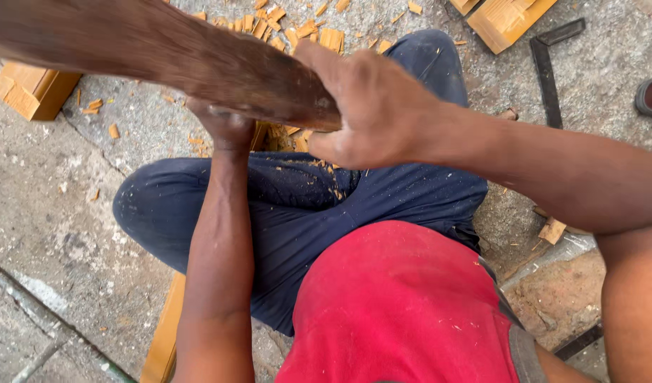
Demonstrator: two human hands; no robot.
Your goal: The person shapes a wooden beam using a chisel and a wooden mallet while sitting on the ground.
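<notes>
Blurred dark brown wooden plank [163, 60], its far end cut off, fills both hands: right hand [372, 106] grips its near end; left hand [226, 124] clasps it from beneath, fingers hidden.

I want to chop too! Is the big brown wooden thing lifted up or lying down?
Lifted up: the right hand grips the blurred wooden piece above the lap.

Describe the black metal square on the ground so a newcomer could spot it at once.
Start at the person's right hand, which grips the near end of a long dark wooden plank. Look beyond that forearm to the concrete ground at upper right. There lies the carpenter's square: thin, black and L-shaped, unlike the pale orange wood blocks and wood chips nearby.
</notes>
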